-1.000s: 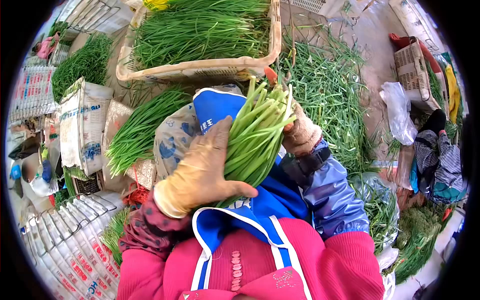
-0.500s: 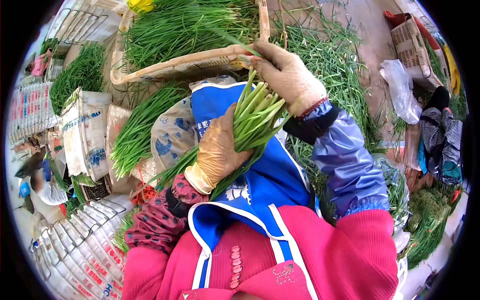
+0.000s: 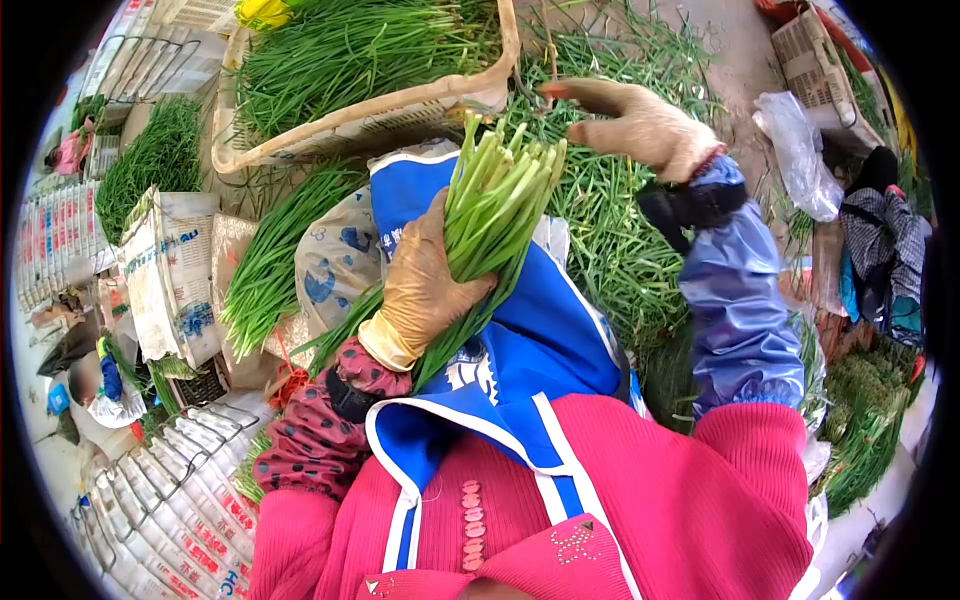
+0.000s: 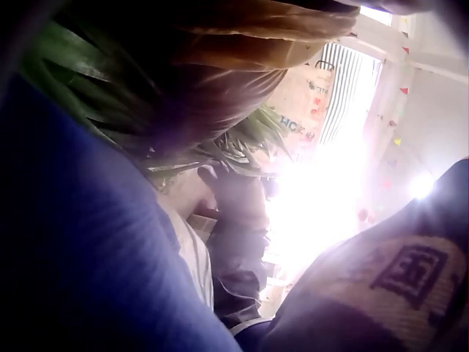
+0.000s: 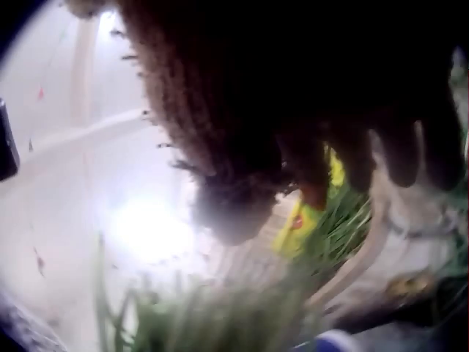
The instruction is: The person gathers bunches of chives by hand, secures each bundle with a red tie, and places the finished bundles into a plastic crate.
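Observation:
My left hand (image 3: 428,282), in a yellowish rubber glove, grips a thick bundle of green stalks (image 3: 497,200) around its middle and holds it over the blue apron (image 3: 540,340), cut ends up. My right hand (image 3: 625,122), in a beige knit glove, hovers just above and to the right of the bundle's top; its fingers reach left, clear of the stalks, and hold nothing that I can see. The left wrist view is dark, showing the glove (image 4: 249,66) against the stalks (image 4: 66,66). In the blurred right wrist view the knit glove (image 5: 242,110) hangs over greens (image 5: 341,224).
A tan basket (image 3: 370,122) full of green stalks stands ahead. Loose stalks (image 3: 620,240) cover the ground to the right, another pile (image 3: 268,265) lies left. Printed sacks (image 3: 165,270), white crates (image 3: 170,500), a plastic bag (image 3: 800,160) and a seated person (image 3: 885,270) surround me.
My right hand left the bundle's top and rose up and to the right. My left hand turned the bundle more upright and kept its grip.

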A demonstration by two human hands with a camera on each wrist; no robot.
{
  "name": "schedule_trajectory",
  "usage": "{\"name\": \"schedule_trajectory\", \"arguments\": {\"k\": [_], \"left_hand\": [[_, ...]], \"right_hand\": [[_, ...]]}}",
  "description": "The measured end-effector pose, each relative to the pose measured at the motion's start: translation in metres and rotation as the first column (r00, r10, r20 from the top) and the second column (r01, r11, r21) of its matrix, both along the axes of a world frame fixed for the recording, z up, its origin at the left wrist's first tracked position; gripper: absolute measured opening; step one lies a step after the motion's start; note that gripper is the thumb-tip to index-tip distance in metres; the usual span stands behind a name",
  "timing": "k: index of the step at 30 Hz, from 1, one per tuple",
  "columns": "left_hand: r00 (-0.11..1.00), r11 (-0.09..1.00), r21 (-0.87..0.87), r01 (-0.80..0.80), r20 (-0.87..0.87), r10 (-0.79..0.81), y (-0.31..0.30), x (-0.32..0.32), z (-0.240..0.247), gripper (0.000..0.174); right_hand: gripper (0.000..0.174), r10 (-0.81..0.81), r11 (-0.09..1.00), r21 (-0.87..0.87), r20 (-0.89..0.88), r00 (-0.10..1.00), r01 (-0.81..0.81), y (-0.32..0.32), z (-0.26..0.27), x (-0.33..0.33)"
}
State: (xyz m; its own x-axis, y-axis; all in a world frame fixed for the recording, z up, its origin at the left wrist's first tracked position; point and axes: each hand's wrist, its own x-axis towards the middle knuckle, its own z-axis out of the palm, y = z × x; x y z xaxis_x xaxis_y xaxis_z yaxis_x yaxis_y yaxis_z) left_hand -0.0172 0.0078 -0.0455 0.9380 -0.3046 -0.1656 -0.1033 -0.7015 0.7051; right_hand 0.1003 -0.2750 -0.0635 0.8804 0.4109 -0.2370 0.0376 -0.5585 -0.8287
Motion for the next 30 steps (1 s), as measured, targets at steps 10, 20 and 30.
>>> {"name": "schedule_trajectory", "arguments": {"k": [10, 20, 30], "left_hand": [[0.995, 0.978, -0.198, -0.062, -0.091, 0.044, 0.015, 0.002, -0.022, 0.102], [0.954, 0.888, -0.454, 0.077, -0.226, -0.199, 0.013, 0.029, 0.013, 0.113], [0.962, 0.953, 0.174, 0.250, -0.153, -0.225, -0.006, 0.067, 0.052, 0.081]], "right_hand": [[0.081, -0.201, 0.569, 0.672, -0.445, 0.873, 0.473, 0.013, -0.068, -0.002], [0.131, -0.008, 0.401, 0.845, -0.384, 0.923, 0.355, 0.081, -0.042, -0.069], [0.062, -0.014, 0.452, 0.777, -0.485, 0.874, 0.439, 0.124, 0.005, -0.029]]}}
